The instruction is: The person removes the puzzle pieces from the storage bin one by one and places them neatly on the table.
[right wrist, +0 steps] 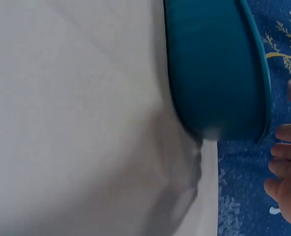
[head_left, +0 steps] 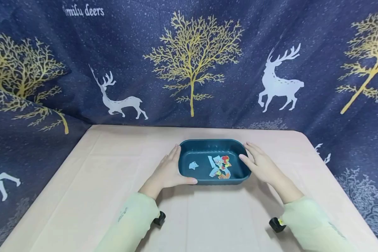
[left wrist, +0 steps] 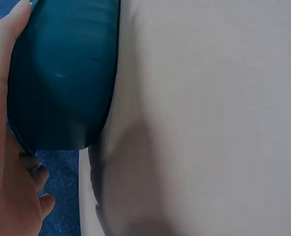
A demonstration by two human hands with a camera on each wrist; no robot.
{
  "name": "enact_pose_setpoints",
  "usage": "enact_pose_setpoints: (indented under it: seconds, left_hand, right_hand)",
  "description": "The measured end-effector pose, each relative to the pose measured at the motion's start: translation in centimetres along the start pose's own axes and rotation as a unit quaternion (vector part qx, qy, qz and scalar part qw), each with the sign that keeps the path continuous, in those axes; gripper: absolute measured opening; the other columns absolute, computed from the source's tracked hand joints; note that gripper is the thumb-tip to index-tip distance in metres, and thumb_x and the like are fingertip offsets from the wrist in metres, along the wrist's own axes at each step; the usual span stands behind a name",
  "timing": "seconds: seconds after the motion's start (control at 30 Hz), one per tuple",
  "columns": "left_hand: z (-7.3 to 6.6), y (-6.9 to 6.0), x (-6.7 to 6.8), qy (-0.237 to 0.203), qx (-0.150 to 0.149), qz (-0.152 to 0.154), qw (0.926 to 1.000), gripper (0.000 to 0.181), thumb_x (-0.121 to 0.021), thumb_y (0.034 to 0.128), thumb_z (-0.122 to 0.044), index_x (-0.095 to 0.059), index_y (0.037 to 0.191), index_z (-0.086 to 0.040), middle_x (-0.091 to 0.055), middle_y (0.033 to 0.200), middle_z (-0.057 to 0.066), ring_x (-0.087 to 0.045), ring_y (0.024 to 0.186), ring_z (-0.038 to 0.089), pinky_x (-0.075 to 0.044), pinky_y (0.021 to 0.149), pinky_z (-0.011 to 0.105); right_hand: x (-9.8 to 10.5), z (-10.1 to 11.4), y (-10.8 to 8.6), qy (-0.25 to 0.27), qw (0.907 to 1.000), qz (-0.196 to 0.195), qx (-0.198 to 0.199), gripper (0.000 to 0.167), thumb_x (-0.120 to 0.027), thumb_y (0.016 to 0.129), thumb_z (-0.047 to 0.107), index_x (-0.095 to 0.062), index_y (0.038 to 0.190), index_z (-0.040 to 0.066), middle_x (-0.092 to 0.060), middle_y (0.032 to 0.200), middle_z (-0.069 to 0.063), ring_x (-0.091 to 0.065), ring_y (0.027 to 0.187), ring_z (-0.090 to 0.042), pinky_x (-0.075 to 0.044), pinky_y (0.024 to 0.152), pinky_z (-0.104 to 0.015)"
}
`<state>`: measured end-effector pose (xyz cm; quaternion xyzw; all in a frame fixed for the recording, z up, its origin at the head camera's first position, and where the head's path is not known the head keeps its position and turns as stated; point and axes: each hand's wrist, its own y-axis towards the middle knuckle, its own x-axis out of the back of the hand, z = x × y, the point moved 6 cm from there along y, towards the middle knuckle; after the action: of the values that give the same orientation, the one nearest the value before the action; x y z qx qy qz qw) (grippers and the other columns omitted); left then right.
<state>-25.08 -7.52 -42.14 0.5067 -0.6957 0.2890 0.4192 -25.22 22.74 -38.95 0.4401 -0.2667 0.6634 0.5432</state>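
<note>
In the head view a dark teal oblong dish (head_left: 214,182) is on the table. Torn scraps of printed paper (head_left: 225,173) form a loose cluster in its right half, and a single pale blue scrap (head_left: 193,165) lies apart on the left. My left hand (head_left: 167,171) is at the dish's left end, fingers extended along that side and thumb stretched across the front rim. Beside the right end is my right hand (head_left: 264,166), its fingers extended and thumb near the rim. A gap shows between that hand and the dish in the right wrist view.
A pale pinkish cover (head_left: 82,196) lies over the table. Behind it hangs a dark blue cloth (head_left: 208,87) printed with white deer and yellow trees. Small black devices (head_left: 159,218) are worn at both wrists, below pale green sleeves (head_left: 135,217).
</note>
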Motion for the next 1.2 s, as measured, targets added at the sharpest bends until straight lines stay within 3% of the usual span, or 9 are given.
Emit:
enact_pose_setpoints:
  seconds: [0.17,0.27,0.47,0.57,0.73,0.97,1.2]
  left_hand:
    - [0.5,0.8,0.1,-0.015,0.012,0.016,0.9997,0.14,-0.071,0.0521,-0.079,-0.004,0.153,-0.008,-0.005,0.16,0.011,-0.012,0.147,0.028,-0.015,0.117,0.053]
    - [0.7,1.0,0.1,-0.068,0.027,0.028,0.9969,0.132,-0.074,0.0595,-0.07,-0.003,0.153,-0.011,-0.004,0.161,0.009,-0.011,0.147,0.029,-0.018,0.116,0.055]
    - [1.0,1.3,-0.2,-0.184,0.062,0.035,0.9803,0.106,-0.07,0.0797,-0.048,-0.002,0.154,-0.016,-0.01,0.16,0.009,-0.016,0.146,0.032,-0.023,0.113,0.057]
    - [1.2,1.5,-0.4,-0.222,0.073,0.019,0.9723,0.098,-0.067,0.0843,-0.039,-0.002,0.154,-0.015,-0.014,0.159,0.012,-0.018,0.145,0.036,-0.021,0.112,0.061]
    - [1.7,1.6,-1.1,-0.29,0.096,-0.003,0.9523,0.091,-0.063,0.0869,-0.021,-0.002,0.154,-0.017,-0.012,0.159,0.011,-0.014,0.145,0.037,-0.017,0.111,0.063]
    - [1.8,1.8,-1.8,-0.333,0.11,-0.015,0.9364,0.088,-0.057,0.0882,-0.013,0.001,0.153,-0.025,-0.007,0.16,0.008,-0.009,0.146,0.037,-0.011,0.11,0.066]
    - [1.8,1.9,-2.4,-0.36,0.112,-0.011,0.9259,0.085,-0.052,0.0896,-0.009,0.002,0.153,-0.026,-0.003,0.161,0.007,-0.005,0.146,0.037,-0.007,0.111,0.066]
  right_hand:
    - [-0.4,1.7,0.8,0.027,0.9992,-0.027,0.014,0.061,-0.043,0.099,0.045,-0.04,0.142,0.001,-0.038,0.147,-0.022,-0.033,0.137,-0.041,-0.028,0.11,-0.058]
    - [-0.7,2.5,1.4,0.039,0.9985,-0.033,0.018,0.057,-0.045,0.098,0.043,-0.045,0.139,0.002,-0.045,0.142,-0.022,-0.039,0.133,-0.04,-0.032,0.108,-0.057]
    - [-1.4,3.2,2.9,0.053,0.9983,-0.026,-0.001,0.049,-0.053,0.096,0.035,-0.051,0.134,0.003,-0.059,0.128,-0.019,-0.058,0.112,-0.035,-0.047,0.094,-0.051]
    - [-1.9,3.3,3.7,0.078,0.9967,-0.015,-0.018,0.047,-0.055,0.096,0.031,-0.053,0.132,0.001,-0.063,0.122,-0.018,-0.062,0.104,-0.031,-0.051,0.088,-0.046]
    - [-2.8,3.2,4.6,0.104,0.9929,0.012,-0.058,0.044,-0.056,0.095,0.023,-0.053,0.13,-0.004,-0.061,0.123,-0.022,-0.061,0.107,-0.033,-0.052,0.089,-0.045]
    - [-3.5,2.9,5.2,0.106,0.9865,0.018,-0.124,0.045,-0.058,0.094,0.023,-0.053,0.128,-0.006,-0.06,0.122,-0.024,-0.06,0.108,-0.035,-0.052,0.088,-0.045]
    - [-4.5,2.6,4.9,0.082,0.9813,-0.013,-0.173,0.047,-0.059,0.093,0.025,-0.054,0.125,-0.009,-0.065,0.111,-0.024,-0.065,0.097,-0.033,-0.053,0.084,-0.045]
